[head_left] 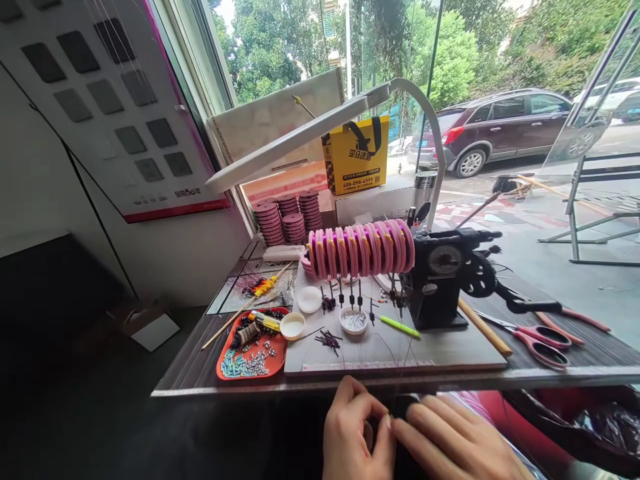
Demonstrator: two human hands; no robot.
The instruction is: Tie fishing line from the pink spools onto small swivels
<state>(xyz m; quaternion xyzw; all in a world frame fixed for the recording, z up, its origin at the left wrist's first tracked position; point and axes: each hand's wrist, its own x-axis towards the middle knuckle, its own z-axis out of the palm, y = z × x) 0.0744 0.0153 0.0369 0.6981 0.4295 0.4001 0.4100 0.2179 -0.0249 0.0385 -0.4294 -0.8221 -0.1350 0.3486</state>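
My left hand (356, 430) and my right hand (453, 440) meet just below the table's front edge, fingertips pinched together around something small and dark that I cannot make out. Thin lines run from a row of pink line spools (360, 248) on a black winding machine (443, 277) down across the white work board (450, 350) toward my hands. Small dark weights hang under the spools.
A red tray (235, 353) of small parts sits at left, with two small white dishes (354, 320), a green pen (399, 326), red scissors (543, 338) and a wooden stick (483, 327). A white desk lamp (320, 130) arches overhead. Stacked pink spools (290, 217) stand behind.
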